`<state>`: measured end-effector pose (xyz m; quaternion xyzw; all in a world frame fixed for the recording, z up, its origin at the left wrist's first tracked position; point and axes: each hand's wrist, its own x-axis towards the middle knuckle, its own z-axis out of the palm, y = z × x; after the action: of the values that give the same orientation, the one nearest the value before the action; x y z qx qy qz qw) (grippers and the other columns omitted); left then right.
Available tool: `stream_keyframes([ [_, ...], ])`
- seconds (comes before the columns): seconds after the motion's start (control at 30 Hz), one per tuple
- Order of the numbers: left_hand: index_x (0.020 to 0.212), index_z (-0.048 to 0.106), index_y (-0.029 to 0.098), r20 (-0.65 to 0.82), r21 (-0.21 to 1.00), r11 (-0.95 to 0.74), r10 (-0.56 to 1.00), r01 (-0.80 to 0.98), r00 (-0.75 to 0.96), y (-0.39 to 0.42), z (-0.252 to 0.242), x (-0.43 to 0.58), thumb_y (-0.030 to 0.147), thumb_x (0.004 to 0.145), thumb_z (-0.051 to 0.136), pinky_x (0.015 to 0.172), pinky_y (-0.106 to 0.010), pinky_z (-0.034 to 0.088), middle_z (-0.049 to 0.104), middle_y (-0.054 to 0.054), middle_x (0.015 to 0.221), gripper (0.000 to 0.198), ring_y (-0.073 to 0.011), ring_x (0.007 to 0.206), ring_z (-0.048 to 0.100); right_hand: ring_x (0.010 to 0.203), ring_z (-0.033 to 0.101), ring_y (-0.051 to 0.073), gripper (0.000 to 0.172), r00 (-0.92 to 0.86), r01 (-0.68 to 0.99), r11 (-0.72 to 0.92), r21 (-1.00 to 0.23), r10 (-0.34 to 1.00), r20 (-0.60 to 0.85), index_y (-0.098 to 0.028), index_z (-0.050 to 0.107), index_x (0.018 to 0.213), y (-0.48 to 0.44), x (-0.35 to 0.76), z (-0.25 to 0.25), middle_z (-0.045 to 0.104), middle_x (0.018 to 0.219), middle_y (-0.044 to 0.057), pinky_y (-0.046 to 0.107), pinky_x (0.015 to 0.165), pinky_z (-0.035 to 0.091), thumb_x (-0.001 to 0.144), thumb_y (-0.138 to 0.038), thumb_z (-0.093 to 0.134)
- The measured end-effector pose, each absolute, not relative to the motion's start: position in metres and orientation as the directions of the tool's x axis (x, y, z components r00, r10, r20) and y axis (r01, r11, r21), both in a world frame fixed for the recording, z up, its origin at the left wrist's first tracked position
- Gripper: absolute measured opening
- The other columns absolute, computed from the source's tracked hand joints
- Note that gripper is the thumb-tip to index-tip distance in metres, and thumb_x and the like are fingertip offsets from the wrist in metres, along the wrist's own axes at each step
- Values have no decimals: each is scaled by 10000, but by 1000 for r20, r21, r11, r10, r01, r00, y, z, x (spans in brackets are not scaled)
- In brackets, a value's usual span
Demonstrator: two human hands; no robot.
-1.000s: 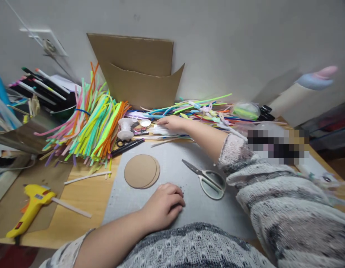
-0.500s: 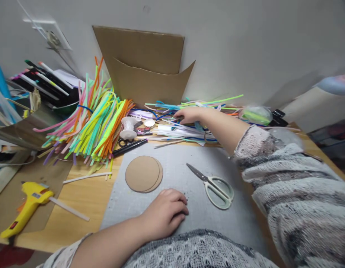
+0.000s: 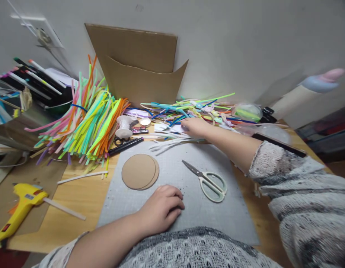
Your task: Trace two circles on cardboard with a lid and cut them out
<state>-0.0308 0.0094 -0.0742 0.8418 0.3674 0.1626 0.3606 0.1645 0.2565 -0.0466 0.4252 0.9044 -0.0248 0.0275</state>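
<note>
My left hand rests palm down on the grey cutting mat, fingers loosely bent and holding nothing. Just beyond it lie two overlapping cardboard discs. Scissors with pale green handles lie to its right, blades partly apart. My right hand reaches over the far edge of the mat, its fingers curled down at a bundle of white pipe cleaners. The fingertips are partly hidden, though the hand appears closed on the bundle. Behind it lies a heap of coloured pipe cleaners.
A large bunch of coloured pipe cleaners stands left of a spool and a black marker. A yellow glue gun lies at the left. Cardboard leans on the wall. A dark phone-like slab lies under the right sleeve.
My right hand has drawn back towards me and slightly right. The white pipe cleaners now spread nearer, over the mat's far edge. My left hand stays put; the view has shifted slightly.
</note>
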Motion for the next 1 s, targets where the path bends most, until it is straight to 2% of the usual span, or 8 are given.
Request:
stream_keyframes([
  [0.13,935,626,208,7,727,-474,729,497,685,11,-74,-31,156,807,578,884,-375,377,593,-45,1041,146,-202,1007,511,852,601,245,215,-554,832,549,-75,831,-59,-158,702,877,271,165,-28,685,921,104,310,739,414,778,-249,534],
  [0.4,925,623,210,33,725,-495,720,479,694,7,-73,-32,160,821,557,866,-382,400,608,-45,1012,133,-208,975,527,770,621,185,300,-344,878,365,-310,931,121,-138,681,1063,293,170,29,705,920,71,287,694,447,810,-248,561],
  [0.53,1005,576,209,232,709,-546,779,446,583,7,-66,-41,109,845,468,858,-354,424,600,-56,1008,217,-186,962,535,982,575,271,225,-392,894,436,-106,873,289,-166,721,969,276,175,56,695,966,86,411,872,378,801,-199,576],
  [0.63,1168,491,219,349,610,-462,886,643,305,16,-57,-58,165,843,494,947,-408,384,537,-94,1143,329,-224,1098,484,1124,479,298,268,-375,916,402,3,851,367,-112,697,1018,249,180,78,660,1047,103,474,942,265,863,-191,493],
  [0.73,1366,321,190,229,455,-195,969,869,98,28,-49,-81,371,753,645,1034,-504,279,341,-173,1375,717,-337,1273,328,1114,486,303,312,-226,966,256,-42,908,353,-68,663,1079,220,189,92,627,1103,136,471,893,297,878,-201,465],
  [0.8,1422,236,186,93,362,-59,995,930,27,34,-47,-94,501,672,691,1028,-559,252,206,-218,1449,933,-414,1316,237,1057,541,274,352,-220,943,277,-184,935,279,-106,634,1145,202,197,89,630,1118,123,425,867,364,880,-273,473],
  [0.87,1443,190,208,-10,306,-4,1000,952,8,36,-48,-103,572,609,709,1024,-575,238,129,-236,1476,1047,-442,1335,178,1041,569,258,429,-301,867,341,-362,939,164,-168,585,1218,182,203,74,624,1162,90,397,875,413,852,-381,516],
  [1.0,1449,171,235,-133,262,-37,988,964,74,37,-55,-107,595,526,747,1040,-555,208,63,-240,1496,1146,-430,1360,94,1104,552,284,543,-448,773,375,-512,894,-20,-229,516,1278,129,205,21,563,1270,71,443,919,442,783,-438,593],
])
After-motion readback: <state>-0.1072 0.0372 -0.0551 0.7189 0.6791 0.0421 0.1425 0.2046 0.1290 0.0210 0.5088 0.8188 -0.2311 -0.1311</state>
